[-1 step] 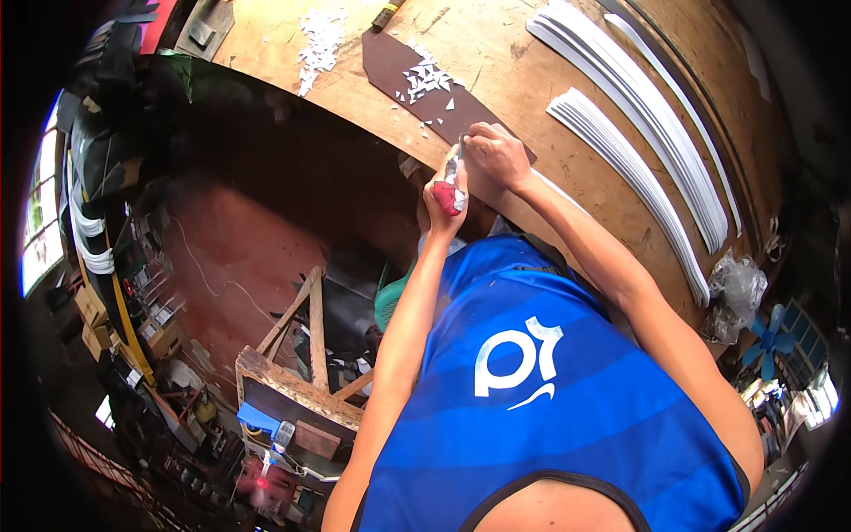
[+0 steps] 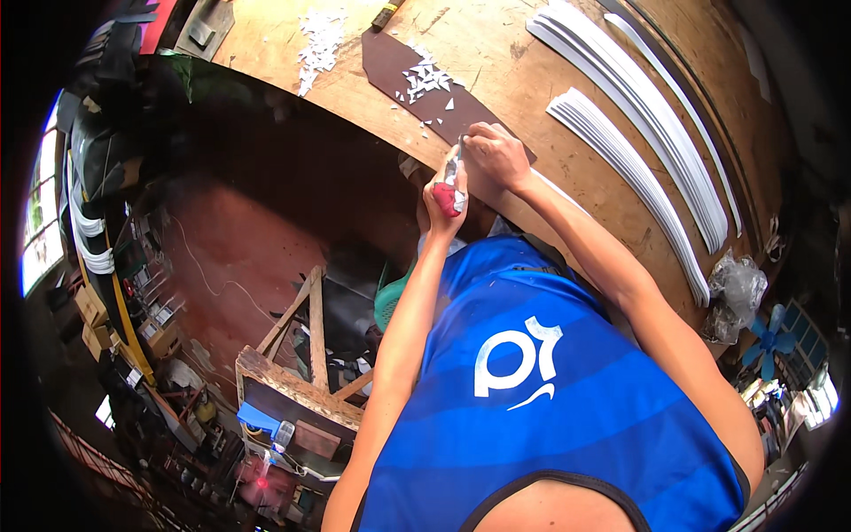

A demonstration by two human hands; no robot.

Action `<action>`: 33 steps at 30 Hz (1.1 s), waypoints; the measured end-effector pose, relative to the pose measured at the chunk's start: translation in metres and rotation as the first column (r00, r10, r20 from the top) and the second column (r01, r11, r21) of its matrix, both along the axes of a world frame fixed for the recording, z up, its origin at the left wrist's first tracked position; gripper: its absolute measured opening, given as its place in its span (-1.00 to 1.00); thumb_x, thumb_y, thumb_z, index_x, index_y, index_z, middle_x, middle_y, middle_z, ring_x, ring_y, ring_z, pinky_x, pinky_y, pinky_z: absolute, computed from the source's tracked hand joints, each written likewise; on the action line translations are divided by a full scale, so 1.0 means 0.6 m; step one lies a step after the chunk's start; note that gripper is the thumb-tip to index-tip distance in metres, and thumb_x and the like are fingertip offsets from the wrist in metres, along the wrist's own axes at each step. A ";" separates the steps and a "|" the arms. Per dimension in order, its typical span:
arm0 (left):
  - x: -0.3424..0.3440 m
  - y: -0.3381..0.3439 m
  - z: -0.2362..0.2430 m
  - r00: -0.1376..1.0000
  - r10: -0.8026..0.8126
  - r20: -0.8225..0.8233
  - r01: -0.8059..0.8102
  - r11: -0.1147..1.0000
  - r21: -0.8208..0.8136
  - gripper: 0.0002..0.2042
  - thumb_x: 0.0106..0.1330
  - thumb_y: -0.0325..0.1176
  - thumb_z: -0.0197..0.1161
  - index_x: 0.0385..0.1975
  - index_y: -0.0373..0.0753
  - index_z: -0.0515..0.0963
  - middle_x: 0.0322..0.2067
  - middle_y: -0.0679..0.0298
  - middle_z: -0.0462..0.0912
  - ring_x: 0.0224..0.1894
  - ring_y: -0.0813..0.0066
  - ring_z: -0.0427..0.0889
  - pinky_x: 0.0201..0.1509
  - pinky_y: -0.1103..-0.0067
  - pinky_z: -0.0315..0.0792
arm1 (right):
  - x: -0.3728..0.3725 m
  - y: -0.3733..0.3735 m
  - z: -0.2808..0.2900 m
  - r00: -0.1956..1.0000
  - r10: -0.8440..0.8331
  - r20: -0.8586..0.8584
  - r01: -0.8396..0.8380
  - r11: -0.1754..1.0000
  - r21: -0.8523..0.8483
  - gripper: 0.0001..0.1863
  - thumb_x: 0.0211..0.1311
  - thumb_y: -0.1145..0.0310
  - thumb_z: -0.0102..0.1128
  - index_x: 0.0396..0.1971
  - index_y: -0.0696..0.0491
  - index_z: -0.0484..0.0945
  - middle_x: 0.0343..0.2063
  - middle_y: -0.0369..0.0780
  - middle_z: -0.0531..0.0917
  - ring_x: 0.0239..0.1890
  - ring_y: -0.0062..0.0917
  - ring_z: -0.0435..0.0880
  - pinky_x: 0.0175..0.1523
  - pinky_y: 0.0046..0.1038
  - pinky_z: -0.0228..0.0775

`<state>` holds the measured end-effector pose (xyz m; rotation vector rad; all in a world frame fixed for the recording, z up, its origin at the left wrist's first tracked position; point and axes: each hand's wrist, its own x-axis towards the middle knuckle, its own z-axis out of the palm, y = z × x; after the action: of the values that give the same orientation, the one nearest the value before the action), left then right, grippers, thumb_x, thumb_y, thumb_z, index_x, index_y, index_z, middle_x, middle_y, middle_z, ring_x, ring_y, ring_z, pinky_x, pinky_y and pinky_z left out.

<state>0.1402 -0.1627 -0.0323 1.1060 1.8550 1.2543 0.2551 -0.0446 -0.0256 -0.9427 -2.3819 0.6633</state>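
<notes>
My left hand [image 2: 441, 199] is closed around a small tool with a red and white handle [image 2: 448, 197]; its narrow greyish tip points away from me, and its kind is not clear. Close against that tip, my right hand [image 2: 498, 155] has its fingers pinched together; what they hold is hidden. A thin white strip [image 2: 566, 195] runs along the table edge beneath my right forearm. Just beyond both hands lies a dark brown board [image 2: 394, 66] bearing small white cut pieces [image 2: 427, 82].
More white scraps [image 2: 321, 49] are heaped at the far left of the wooden table [image 2: 496, 66]. Bundles of long white strips [image 2: 634, 182] lie on the right, near a clear plastic bag [image 2: 737, 288]. A dark-handled tool [image 2: 386, 15] sits at the far edge. Wooden framing [image 2: 316, 328] stands lower left.
</notes>
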 end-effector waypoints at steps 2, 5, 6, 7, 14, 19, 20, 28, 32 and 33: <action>-0.001 -0.002 0.004 1.000 -0.009 -0.003 0.009 1.000 0.026 -0.67 0.47 -0.39 0.10 0.15 -0.39 0.47 -0.40 0.31 0.66 -0.47 0.66 0.62 -0.38 0.64 0.48 | -0.001 0.000 0.003 1.000 0.008 0.016 -0.008 1.000 -0.008 -0.91 0.10 0.38 0.20 -0.39 -0.01 0.64 -0.24 -0.40 0.63 -0.26 -0.48 0.61 -0.26 -0.45 0.57; 0.002 -0.003 0.006 1.000 -0.007 -0.012 0.008 0.999 0.035 -0.67 0.47 -0.39 0.10 0.15 -0.38 0.47 -0.43 0.33 0.64 -0.47 0.67 0.60 -0.38 0.65 0.47 | -0.003 -0.003 0.003 0.999 0.047 0.012 -0.048 0.998 0.039 -0.90 0.11 0.40 0.17 -0.38 0.02 0.63 -0.21 -0.38 0.62 -0.22 -0.47 0.60 -0.24 -0.44 0.57; 0.003 -0.002 0.006 1.000 0.000 -0.018 0.000 1.000 0.020 -0.67 0.47 -0.40 0.11 0.15 -0.38 0.47 -0.45 0.33 0.63 -0.48 0.67 0.60 -0.38 0.66 0.47 | -0.003 -0.003 0.003 0.999 0.035 0.011 -0.036 0.999 0.036 -0.90 0.11 0.40 0.17 -0.38 0.03 0.62 -0.20 -0.37 0.62 -0.22 -0.47 0.60 -0.23 -0.44 0.57; 0.005 -0.002 0.006 1.000 0.004 -0.020 -0.003 1.000 0.017 -0.67 0.47 -0.40 0.11 0.15 -0.38 0.47 -0.45 0.33 0.63 -0.48 0.67 0.60 -0.38 0.66 0.47 | -0.003 -0.004 0.002 1.000 0.023 0.009 -0.024 0.999 0.032 -0.90 0.11 0.41 0.16 -0.38 0.04 0.62 -0.19 -0.36 0.62 -0.21 -0.46 0.60 -0.22 -0.45 0.57; 0.001 -0.003 0.016 0.996 -0.028 -0.079 0.029 1.000 0.010 -0.67 0.47 -0.40 0.09 0.16 -0.37 0.47 -0.51 0.31 0.61 -0.50 0.66 0.60 -0.40 0.65 0.46 | 0.000 0.003 -0.002 0.997 0.077 0.002 -0.077 0.997 -0.024 -0.90 0.10 0.42 0.16 -0.38 0.05 0.61 -0.18 -0.35 0.63 -0.22 -0.45 0.61 -0.22 -0.45 0.57; 0.001 -0.001 0.022 0.996 -0.038 -0.075 0.039 0.999 0.007 -0.67 0.47 -0.40 0.09 0.17 -0.36 0.48 -0.56 0.29 0.58 -0.52 0.64 0.60 -0.42 0.64 0.46 | 0.003 0.005 0.000 0.997 0.078 0.008 -0.077 0.997 -0.021 -0.88 0.11 0.43 0.16 -0.35 0.06 0.62 -0.18 -0.35 0.63 -0.22 -0.45 0.61 -0.21 -0.45 0.57; 0.001 0.000 0.022 0.997 -0.031 -0.065 0.032 0.999 0.006 -0.68 0.47 -0.41 0.09 0.16 -0.34 0.49 -0.56 0.30 0.58 -0.52 0.64 0.60 -0.42 0.64 0.46 | 0.002 0.005 0.000 0.997 0.074 0.006 -0.074 0.997 -0.027 -0.88 0.11 0.43 0.16 -0.35 0.06 0.62 -0.18 -0.35 0.63 -0.22 -0.45 0.61 -0.21 -0.45 0.57; 0.001 0.021 0.022 0.989 0.013 -0.148 -0.007 0.999 0.040 -0.68 0.42 -0.42 0.13 0.14 -0.33 0.51 -0.55 0.21 0.56 -0.54 0.55 0.57 -0.42 0.57 0.46 | -0.001 0.001 -0.005 0.998 0.067 0.001 -0.067 0.998 0.005 -0.85 0.10 0.45 0.18 -0.32 0.08 0.63 -0.15 -0.33 0.64 -0.20 -0.43 0.61 -0.18 -0.45 0.57; 0.007 0.012 0.029 0.980 0.000 -0.201 0.011 0.998 0.057 -0.66 0.40 -0.42 0.16 0.14 -0.32 0.51 -0.57 0.18 0.55 -0.55 0.46 0.55 -0.42 0.53 0.45 | 0.002 0.001 0.003 0.998 0.063 0.002 -0.063 0.997 -0.052 -0.83 0.08 0.46 0.18 -0.30 0.09 0.64 -0.14 -0.31 0.65 -0.19 -0.43 0.62 -0.17 -0.46 0.57; 0.010 0.006 0.031 0.984 -0.004 -0.180 0.009 1.000 0.028 -0.65 0.39 -0.42 0.16 0.15 -0.32 0.51 -0.56 0.18 0.55 -0.54 0.46 0.55 -0.42 0.53 0.45 | 0.001 -0.002 0.001 0.998 0.064 0.013 -0.064 0.997 -0.038 -0.85 0.08 0.46 0.18 -0.32 0.09 0.63 -0.14 -0.32 0.65 -0.19 -0.43 0.62 -0.17 -0.47 0.57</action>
<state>0.1463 -0.1592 -0.0136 1.2769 1.9693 1.2147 0.2558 -0.0458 -0.0248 -0.8926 -2.4290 0.7295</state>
